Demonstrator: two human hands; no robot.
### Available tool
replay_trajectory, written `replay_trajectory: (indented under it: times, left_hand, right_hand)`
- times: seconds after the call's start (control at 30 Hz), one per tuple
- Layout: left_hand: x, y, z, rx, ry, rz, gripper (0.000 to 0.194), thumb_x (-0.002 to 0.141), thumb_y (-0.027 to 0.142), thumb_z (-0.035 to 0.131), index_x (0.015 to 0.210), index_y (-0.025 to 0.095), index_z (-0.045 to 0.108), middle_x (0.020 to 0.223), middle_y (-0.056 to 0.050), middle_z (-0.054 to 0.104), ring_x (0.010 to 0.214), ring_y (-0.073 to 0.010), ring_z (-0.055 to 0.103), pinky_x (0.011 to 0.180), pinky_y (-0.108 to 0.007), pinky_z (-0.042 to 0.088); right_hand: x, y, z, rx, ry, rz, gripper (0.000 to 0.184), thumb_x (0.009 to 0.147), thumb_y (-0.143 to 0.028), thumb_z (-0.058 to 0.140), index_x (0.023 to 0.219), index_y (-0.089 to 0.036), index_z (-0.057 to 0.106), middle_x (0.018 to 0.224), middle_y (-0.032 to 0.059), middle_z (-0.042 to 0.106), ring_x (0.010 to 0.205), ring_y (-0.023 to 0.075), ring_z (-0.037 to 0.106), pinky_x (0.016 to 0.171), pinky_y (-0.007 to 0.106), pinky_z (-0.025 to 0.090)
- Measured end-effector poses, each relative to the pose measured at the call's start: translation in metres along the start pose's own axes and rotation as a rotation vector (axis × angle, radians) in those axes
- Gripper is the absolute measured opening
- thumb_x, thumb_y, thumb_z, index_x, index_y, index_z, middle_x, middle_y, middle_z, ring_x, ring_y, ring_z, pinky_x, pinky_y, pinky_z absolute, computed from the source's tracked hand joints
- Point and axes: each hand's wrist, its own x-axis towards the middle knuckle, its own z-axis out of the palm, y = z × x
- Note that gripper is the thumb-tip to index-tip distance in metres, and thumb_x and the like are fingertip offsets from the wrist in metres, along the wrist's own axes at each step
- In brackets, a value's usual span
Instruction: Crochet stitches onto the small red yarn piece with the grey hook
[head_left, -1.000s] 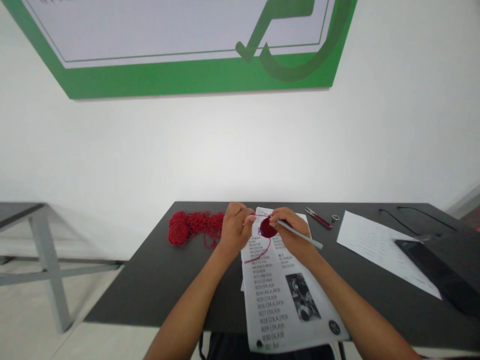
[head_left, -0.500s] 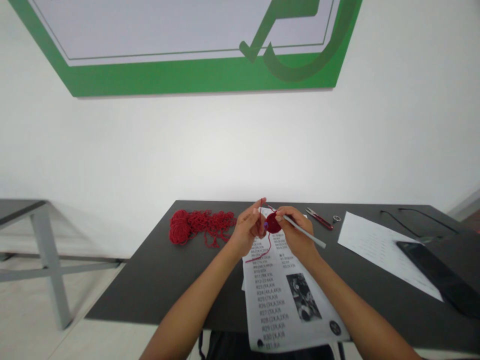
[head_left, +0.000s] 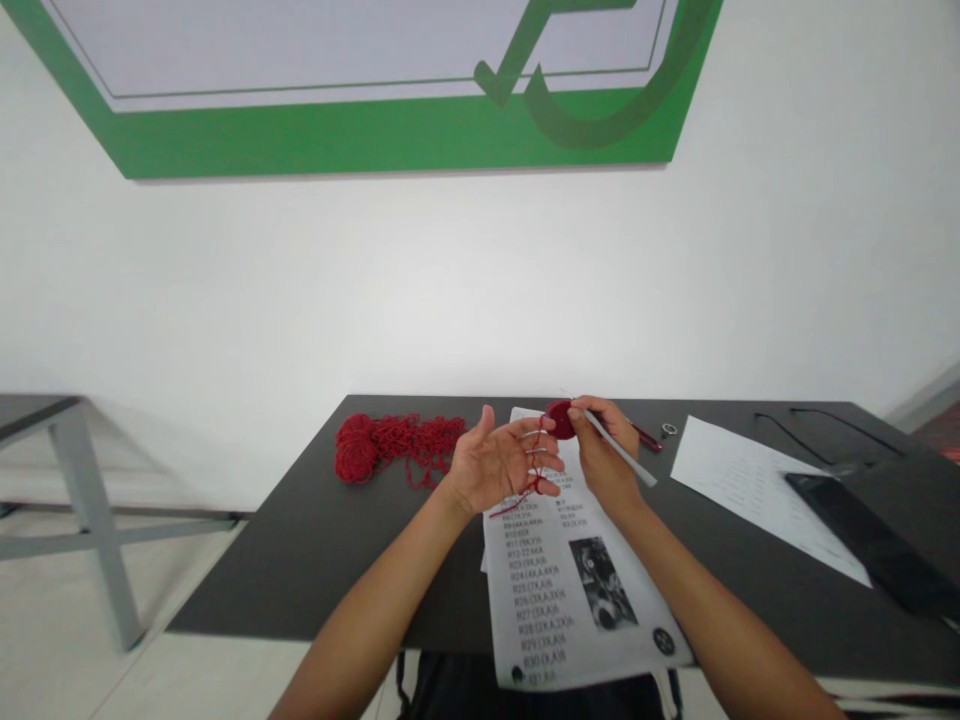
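My left hand [head_left: 504, 462] is open, palm up, its fingers spread above a printed pattern sheet [head_left: 559, 600]. Red yarn [head_left: 538, 452] is threaded around those fingers and looped at the little finger. Pinched in my right hand [head_left: 606, 440] are a small round red crochet piece [head_left: 559, 420] and a crochet hook with a pale grey handle [head_left: 628, 455]. The hook's tip is too small to make out clearly. At the left on the table, a ball of red yarn [head_left: 355, 449] lies with a loose tangle of strands [head_left: 420, 445] beside it.
Behind my right hand, red-handled scissors [head_left: 646, 438] lie partly hidden near a small metal ring [head_left: 669, 430]. Further right are a white paper [head_left: 739, 490], glasses [head_left: 795, 440] and a black phone [head_left: 862, 530] on the dark table [head_left: 300, 570]. A white wall rises behind.
My left hand has let go of the crochet piece and spread its fingers, palm up, with yarn across them. My right hand still holds the piece and hook, slightly further right and up.
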Motion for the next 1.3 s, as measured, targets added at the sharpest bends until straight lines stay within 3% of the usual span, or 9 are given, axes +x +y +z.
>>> replay_trajectory:
  times: [0.23,0.4,0.53,0.7,0.8,0.93,1.1,1.2,1.3]
  left_hand:
    - [0.011,-0.013,-0.013,0.109,0.183,-0.18,0.073,0.087,0.078,0.046,0.098,0.01,0.071,0.097,-0.016,0.069,0.089,-0.0279,0.069,0.081,-0.045,0.056]
    - [0.017,-0.013,-0.019,0.104,0.42,0.143,0.061,0.089,0.07,0.055,0.103,0.013,0.07,0.106,-0.016,0.069,0.093,-0.0261,0.069,0.082,-0.043,0.058]
    - [0.019,-0.003,-0.023,0.157,0.547,0.299,0.056,0.084,0.066,0.066,0.1,0.013,0.07,0.098,-0.012,0.069,0.085,-0.0234,0.069,0.078,-0.041,0.059]
    - [0.019,0.008,-0.036,0.608,0.924,0.622,0.05,0.074,0.064,0.076,0.086,0.016,0.068,0.083,-0.004,0.066,0.071,-0.0159,0.061,0.058,-0.027,0.051]
    - [0.018,0.013,-0.044,0.803,1.013,0.729,0.046,0.075,0.06,0.075,0.086,0.016,0.069,0.08,-0.003,0.064,0.07,-0.0148,0.058,0.061,-0.026,0.05]
    - [0.016,0.02,-0.053,0.813,1.068,0.704,0.045,0.083,0.062,0.064,0.075,0.017,0.064,0.071,-0.002,0.061,0.062,-0.0142,0.054,0.053,-0.025,0.043]
    - [0.01,0.032,-0.061,1.163,1.167,0.772,0.039,0.089,0.051,0.06,0.068,0.019,0.061,0.058,0.003,0.048,0.056,-0.013,0.043,0.055,-0.026,0.033]
    - [0.005,0.038,-0.064,1.263,1.175,0.686,0.045,0.092,0.051,0.056,0.06,0.021,0.055,0.055,0.003,0.045,0.056,-0.0145,0.042,0.058,-0.027,0.032]
    - [0.001,0.035,-0.064,1.411,1.149,0.55,0.039,0.083,0.055,0.069,0.066,0.02,0.061,0.065,-0.002,0.059,0.07,-0.0202,0.055,0.065,-0.029,0.037]
  right_hand:
    - [0.002,0.0,-0.005,-0.078,0.033,-0.296,0.008,0.09,-0.031,0.067,0.087,-0.025,0.07,0.091,0.0036,0.071,0.088,0.0227,0.067,0.082,0.039,0.054]
    - [-0.004,-0.007,-0.007,-0.144,-0.004,-0.373,0.008,0.092,-0.031,0.065,0.088,-0.027,0.071,0.095,0.0044,0.07,0.09,0.0231,0.067,0.081,0.04,0.056]
    - [-0.007,-0.008,-0.008,-0.221,0.012,-0.421,0.008,0.092,-0.03,0.064,0.089,-0.028,0.071,0.097,0.0052,0.069,0.09,0.0237,0.067,0.081,0.041,0.057]
    - [-0.009,0.0,-0.005,-0.346,-0.033,-0.472,0.017,0.095,-0.022,0.056,0.094,-0.026,0.073,0.1,0.0079,0.068,0.092,0.0233,0.066,0.083,0.041,0.057]
    - [-0.008,0.007,-0.005,-0.358,-0.067,-0.484,0.02,0.095,-0.02,0.055,0.097,-0.025,0.074,0.102,0.008,0.067,0.094,0.0236,0.065,0.085,0.043,0.056]
    - [-0.005,0.011,-0.009,-0.37,-0.157,-0.493,0.018,0.093,-0.021,0.058,0.102,-0.026,0.073,0.101,0.0071,0.068,0.094,0.024,0.063,0.085,0.043,0.056]
    - [-0.002,0.015,-0.013,-0.417,-0.278,-0.569,0.023,0.092,-0.019,0.062,0.108,-0.029,0.073,0.106,0.0069,0.069,0.097,0.0254,0.062,0.087,0.044,0.056]
    - [-0.003,0.018,-0.012,-0.43,-0.25,-0.578,0.027,0.093,-0.014,0.057,0.109,-0.029,0.073,0.108,0.0071,0.068,0.099,0.0249,0.062,0.088,0.044,0.056]
    - [-0.005,0.017,-0.008,-0.418,-0.28,-0.579,0.029,0.094,-0.011,0.054,0.105,-0.029,0.074,0.107,0.0064,0.068,0.096,0.0231,0.063,0.085,0.041,0.056]
